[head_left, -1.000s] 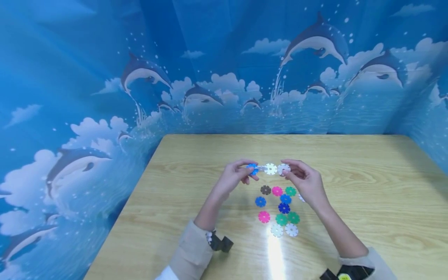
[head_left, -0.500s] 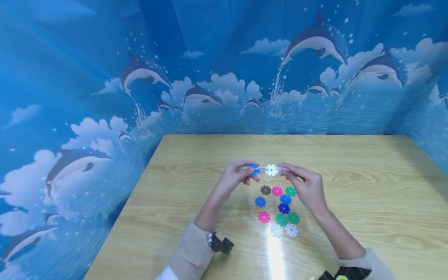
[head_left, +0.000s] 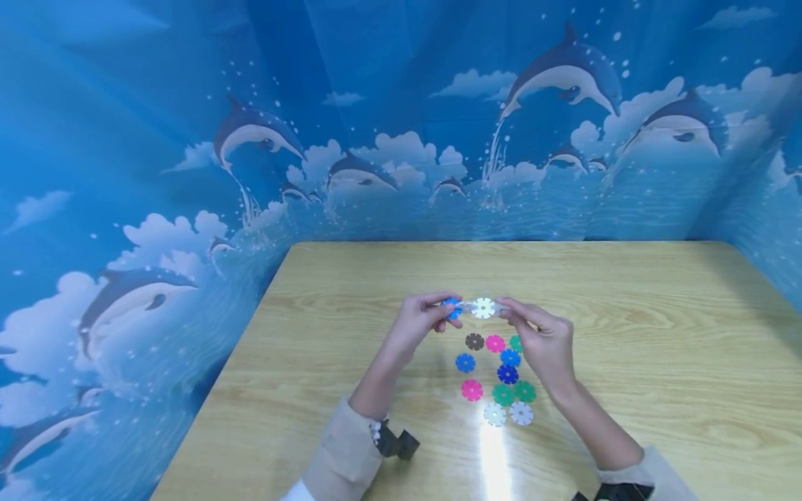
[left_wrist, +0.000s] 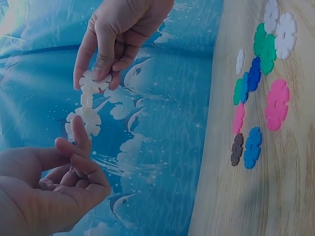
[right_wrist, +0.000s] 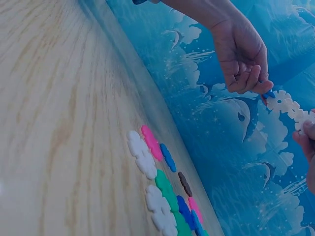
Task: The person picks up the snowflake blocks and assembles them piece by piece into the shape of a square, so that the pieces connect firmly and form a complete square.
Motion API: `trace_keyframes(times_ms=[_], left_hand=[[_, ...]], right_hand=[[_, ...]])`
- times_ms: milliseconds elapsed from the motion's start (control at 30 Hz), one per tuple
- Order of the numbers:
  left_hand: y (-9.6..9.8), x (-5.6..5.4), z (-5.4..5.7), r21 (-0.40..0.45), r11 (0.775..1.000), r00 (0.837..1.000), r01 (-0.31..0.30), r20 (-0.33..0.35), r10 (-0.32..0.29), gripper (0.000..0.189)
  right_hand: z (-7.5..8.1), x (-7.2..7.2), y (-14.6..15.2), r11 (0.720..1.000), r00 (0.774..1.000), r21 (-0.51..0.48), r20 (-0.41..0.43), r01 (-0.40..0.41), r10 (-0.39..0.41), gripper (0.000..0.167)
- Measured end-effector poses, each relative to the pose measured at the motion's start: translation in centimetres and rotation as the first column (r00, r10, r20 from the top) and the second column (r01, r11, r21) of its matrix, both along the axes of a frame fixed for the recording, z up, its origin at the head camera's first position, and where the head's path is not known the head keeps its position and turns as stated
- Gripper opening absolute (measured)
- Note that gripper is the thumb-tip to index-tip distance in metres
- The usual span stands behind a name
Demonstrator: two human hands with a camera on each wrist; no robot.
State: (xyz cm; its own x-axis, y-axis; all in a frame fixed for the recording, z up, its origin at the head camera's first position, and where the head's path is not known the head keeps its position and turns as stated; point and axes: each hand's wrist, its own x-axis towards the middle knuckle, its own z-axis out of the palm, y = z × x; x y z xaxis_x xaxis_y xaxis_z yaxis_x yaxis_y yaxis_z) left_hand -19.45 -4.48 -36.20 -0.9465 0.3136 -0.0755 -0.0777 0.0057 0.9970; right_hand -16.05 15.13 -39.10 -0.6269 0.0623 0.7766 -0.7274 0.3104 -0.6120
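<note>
My left hand pinches a blue snowflake disc at the left end of a short chain held above the table. White snowflake discs continue the chain to the right, one of them, the bright white disc, facing the head camera. At the other end, my right hand pinches the last white disc between thumb and fingers. In the left wrist view that disc slots into a narrow edge-on white piece. From the right wrist, the blue end is mostly covered by my left fingers.
Loose snowflake discs lie below the hands on the wooden table: a brown disc, pink discs, green discs, blue discs and white discs. A dolphin-print curtain stands behind the table.
The white disc in my right hand has turned from facing the head camera to nearly edge-on. My right hand has shifted slightly left and now partly covers a green disc on the table.
</note>
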Motion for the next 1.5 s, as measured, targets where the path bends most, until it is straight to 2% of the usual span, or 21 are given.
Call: trace_keyframes(times_ms=[267, 400, 533, 700, 867, 1000, 1133, 1233, 1300, 1433, 1500], left_hand=[[0.0, 0.2, 0.0, 0.002, 1.000, 1.000, 0.008, 0.011, -0.008, 0.028], [0.1, 0.4, 0.3, -0.006, 1.000, 1.000, 0.008, 0.008, -0.008, 0.028], [0.2, 0.4, 0.5, -0.032, 0.999, 1.000, -0.008, -0.005, 0.008, 0.026], [0.2, 0.0, 0.4, -0.037, 0.999, 1.000, 0.012, -0.005, -0.012, 0.028], [-0.4, -0.4, 0.3, -0.039, 0.999, 1.000, 0.016, -0.016, -0.017, 0.028], [-0.8, -0.5, 0.3, -0.036, 0.999, 1.000, -0.002, -0.023, 0.001, 0.028], [-1.1, -0.7, 0.3, -0.023, 1.000, 0.999, -0.011, -0.039, 0.010, 0.028], [-1.1, -0.8, 0.2, -0.016, 1.000, 0.999, -0.011, -0.049, 0.011, 0.027], [-1.1, -0.8, 0.2, -0.012, 1.000, 0.998, -0.011, -0.057, 0.010, 0.027], [-1.1, -0.7, 0.2, -0.007, 1.000, 0.998, -0.005, -0.064, 0.005, 0.027], [-1.2, -0.7, 0.2, -0.010, 1.000, 0.998, 0.002, -0.063, -0.002, 0.028]], right_hand=[[0.0, 0.0, -0.2, 0.995, 0.994, 0.057, -0.077, 0.080, -0.076, 0.027], [-0.3, -0.1, -0.1, 0.997, 0.996, 0.040, -0.060, 0.066, -0.063, 0.028], [-0.5, -0.3, 0.1, 1.000, 1.000, 0.003, -0.010, 0.027, -0.027, 0.025], [-0.2, -0.3, 0.1, 1.000, 0.997, -0.017, 0.072, 0.014, -0.013, 0.022], [1.2, 0.5, -0.3, 1.000, 0.979, -0.012, 0.205, -0.005, 0.008, 0.032], [2.0, 1.0, -0.5, 0.998, 0.946, -0.051, 0.321, -0.036, 0.051, 0.044], [0.1, 0.0, -0.1, 0.991, 0.887, -0.090, 0.444, -0.094, 0.125, 0.039], [-2.1, -0.8, -0.1, 0.989, 0.823, -0.021, 0.552, -0.146, 0.134, 0.030], [-3.4, -1.0, -0.5, 0.979, 0.787, 0.086, 0.610, -0.185, 0.095, 0.026], [-5.4, -1.0, -1.2, 0.939, 0.745, 0.212, 0.664, -0.273, 0.067, 0.028], [-6.1, -1.0, -1.5, 0.926, 0.743, 0.239, 0.666, -0.291, 0.062, 0.030]])
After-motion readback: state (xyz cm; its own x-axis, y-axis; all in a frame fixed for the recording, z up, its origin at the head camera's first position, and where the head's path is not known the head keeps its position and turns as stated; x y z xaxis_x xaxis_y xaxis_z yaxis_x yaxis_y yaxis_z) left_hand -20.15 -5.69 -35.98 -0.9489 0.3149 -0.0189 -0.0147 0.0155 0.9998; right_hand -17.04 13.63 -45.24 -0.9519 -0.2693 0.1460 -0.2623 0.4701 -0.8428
